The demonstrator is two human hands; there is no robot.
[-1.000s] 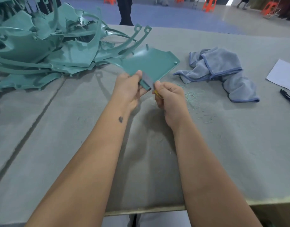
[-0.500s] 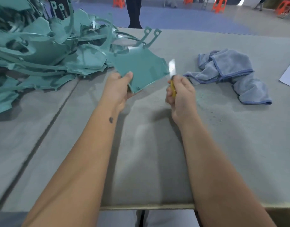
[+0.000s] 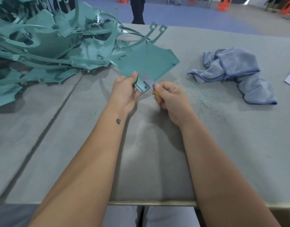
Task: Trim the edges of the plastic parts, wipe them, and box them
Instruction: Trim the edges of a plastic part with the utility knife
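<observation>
- Head view, landmark: the part [image 3: 146, 63], a flat teal plastic panel held just above the desk [image 3: 149, 161], is the thing every place below is given from.
- Head view, left hand [image 3: 126, 91]: its grip is clamped on the part's near corner, thumb on top and fingers under, and the panel tilts up and away from that corner.
- Head view, right hand [image 3: 171, 94]: its grip is closed round the yellow handle of a knife [image 3: 148, 81], with the blade laid against the part's near right edge, just beside the left thumb.
- Head view, change: half a second ago the knife stood upright and apart from the part, off its right corner; now the blade is back down on the edge, much as it lay a second ago. The part has also swung, so its near tab faces the blade.
- Head view, meaning: I judge that one trimming stroke has ended and a new one is starting on the same edge. Trimming of this piece is not finished, and wiping and boxing are yet to come.
- Head view, shavings [image 3: 201, 95]: thin teal curls lie on the desk to the right of the part, near the right hand.
- Head view, cloth [image 3: 236, 69]: a crumpled blue-grey rag lies on the desk well to the right of the part, untouched.
- Head view, pile [image 3: 47, 46]: a heap of teal parts sits left of the held part and behind it; the far arms of the held part reach to its edge.
- Head view, box: none is in sight.
</observation>
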